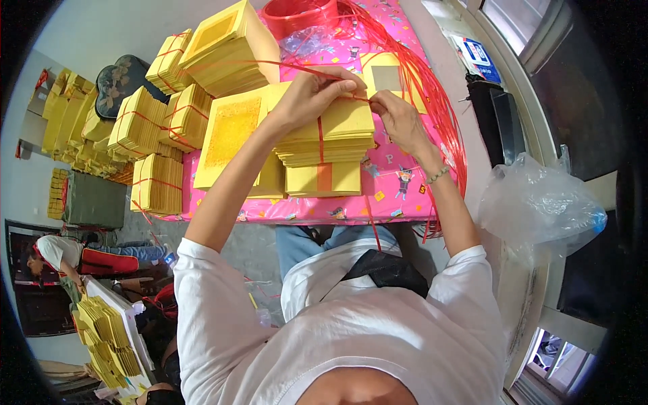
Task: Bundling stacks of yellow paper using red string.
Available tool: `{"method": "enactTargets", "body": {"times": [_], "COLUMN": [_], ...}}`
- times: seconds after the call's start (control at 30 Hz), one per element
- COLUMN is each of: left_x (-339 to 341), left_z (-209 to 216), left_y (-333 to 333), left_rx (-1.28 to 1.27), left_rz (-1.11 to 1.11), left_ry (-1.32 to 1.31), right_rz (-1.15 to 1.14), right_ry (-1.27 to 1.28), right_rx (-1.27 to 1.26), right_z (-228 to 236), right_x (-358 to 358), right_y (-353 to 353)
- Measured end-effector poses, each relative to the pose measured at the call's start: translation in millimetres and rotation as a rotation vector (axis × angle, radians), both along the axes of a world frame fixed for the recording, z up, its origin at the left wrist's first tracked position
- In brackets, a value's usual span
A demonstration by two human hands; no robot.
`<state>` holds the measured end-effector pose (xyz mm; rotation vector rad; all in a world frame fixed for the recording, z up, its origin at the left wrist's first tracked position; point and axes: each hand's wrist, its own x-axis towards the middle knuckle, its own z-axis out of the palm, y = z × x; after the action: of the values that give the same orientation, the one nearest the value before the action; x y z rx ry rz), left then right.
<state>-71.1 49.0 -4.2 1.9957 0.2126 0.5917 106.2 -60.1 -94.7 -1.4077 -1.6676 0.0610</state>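
A thick stack of yellow paper sheets stands on the pink patterned tablecloth before me. A thin red strip runs down its near side. On top of the stack, my left hand is closed on the red strip, one end of which trails off to the left. My right hand, wearing a beaded bracelet, pinches the strip at the stack's right edge. Below lies another yellow bundle with an orange-red band. To the left is a yellow stack with an orange-gold square on top.
Several red-tied yellow bundles line the table's left side. A taller stack, a red tub and long loose red strips lie farther back. A clear plastic bag sits at right. Another person bends at far left.
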Motion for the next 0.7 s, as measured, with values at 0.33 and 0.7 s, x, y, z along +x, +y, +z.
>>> {"method": "enactTargets", "body": {"times": [0.33, 0.7], "left_x": [-4, 13], "left_z": [-9, 3], "left_y": [10, 23], "left_rx": [-0.114, -0.143], "left_rz": [0.012, 0.045], "left_ry": [0.046, 0.188], "right_rz": [-0.104, -0.253], "right_ry": [-0.107, -0.492], "right_rx": [0.039, 0.344], "right_z": [-1, 45], "right_x": [3, 1], "right_y": [-1, 1]}}
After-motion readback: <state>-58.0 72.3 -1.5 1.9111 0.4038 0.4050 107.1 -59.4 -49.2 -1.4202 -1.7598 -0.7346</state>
